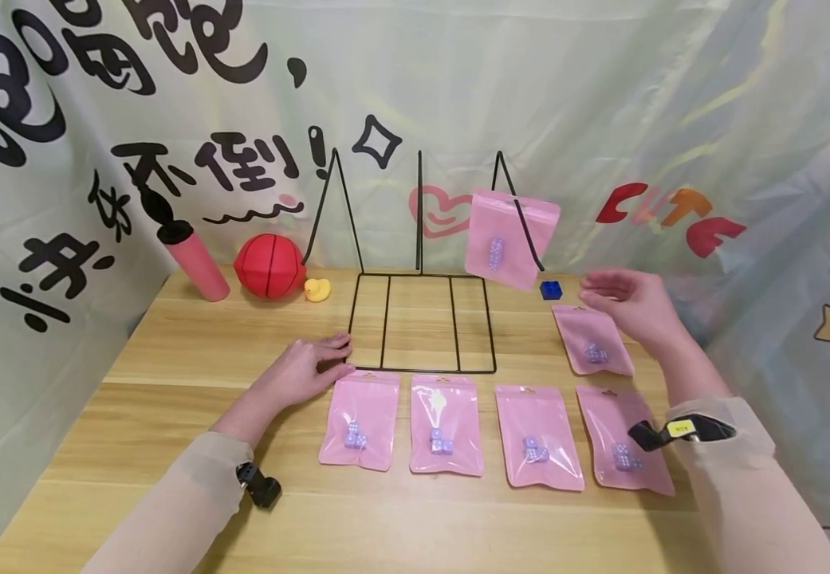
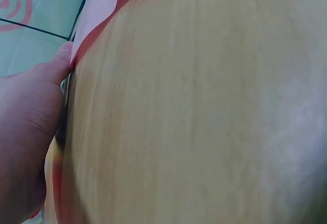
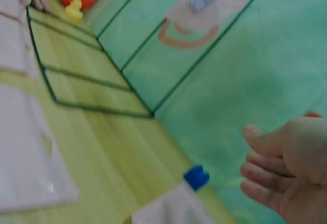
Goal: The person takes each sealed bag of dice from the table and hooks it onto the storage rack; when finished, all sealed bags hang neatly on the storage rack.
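Observation:
My left hand point(image 1: 310, 371) holds the near left corner of a black wire rack point(image 1: 420, 371), thumb at the front bar and fingers over the side bar. Its thumb also shows near a pink bag's edge in the left wrist view. My right hand point(image 1: 630, 303), fingers loosely curved and holding nothing, hovers over the top of a small pink zip bag point(image 1: 580, 327) with dice. Another pink bag point(image 1: 529, 219) with dice hangs from the rack's right arm. Beside the right hand sits a blue block point(image 1: 551, 290).
In front of the rack lie several pink dice bags point(image 1: 364, 399) in a row. Left of it stand a yellow rubber duck point(image 1: 317, 290), a red ball point(image 1: 269, 266) and a pink cylinder with a black top point(image 1: 201, 267). A printed cloth point(image 1: 565, 96) hangs behind the table.

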`<state>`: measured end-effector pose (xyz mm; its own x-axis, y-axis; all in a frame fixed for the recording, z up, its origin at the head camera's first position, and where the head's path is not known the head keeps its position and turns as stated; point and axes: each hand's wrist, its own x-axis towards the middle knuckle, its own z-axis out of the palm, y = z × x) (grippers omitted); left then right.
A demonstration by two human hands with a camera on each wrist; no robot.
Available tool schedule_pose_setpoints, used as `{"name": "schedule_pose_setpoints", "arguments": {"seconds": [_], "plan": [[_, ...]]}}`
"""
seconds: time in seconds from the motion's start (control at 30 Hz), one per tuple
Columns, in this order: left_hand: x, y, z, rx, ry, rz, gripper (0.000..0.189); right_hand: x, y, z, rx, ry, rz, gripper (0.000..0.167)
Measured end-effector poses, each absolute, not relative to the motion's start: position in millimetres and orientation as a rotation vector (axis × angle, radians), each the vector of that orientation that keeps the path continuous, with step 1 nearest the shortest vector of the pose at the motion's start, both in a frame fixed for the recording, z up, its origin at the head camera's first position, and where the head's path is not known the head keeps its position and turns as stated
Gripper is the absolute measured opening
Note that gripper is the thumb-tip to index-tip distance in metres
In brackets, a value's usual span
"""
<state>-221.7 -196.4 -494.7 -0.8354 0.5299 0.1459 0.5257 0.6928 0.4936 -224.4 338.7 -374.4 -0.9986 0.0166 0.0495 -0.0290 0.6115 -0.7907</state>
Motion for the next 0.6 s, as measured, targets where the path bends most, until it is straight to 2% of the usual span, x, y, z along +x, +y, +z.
{"name": "schedule_pose_setpoints", "arguments": {"seconds": [0.33, 0.6], "plan": [[-221, -198, -494, 0.863, 2.893, 0.809, 0.049, -218, 391, -418, -0.262, -3.069, 1.058, 0.061], [-223, -195, -494, 0.909, 2.893, 0.826, 0.048, -214, 405, -434, -0.442, -3.137, 1.108, 0.064]]}}
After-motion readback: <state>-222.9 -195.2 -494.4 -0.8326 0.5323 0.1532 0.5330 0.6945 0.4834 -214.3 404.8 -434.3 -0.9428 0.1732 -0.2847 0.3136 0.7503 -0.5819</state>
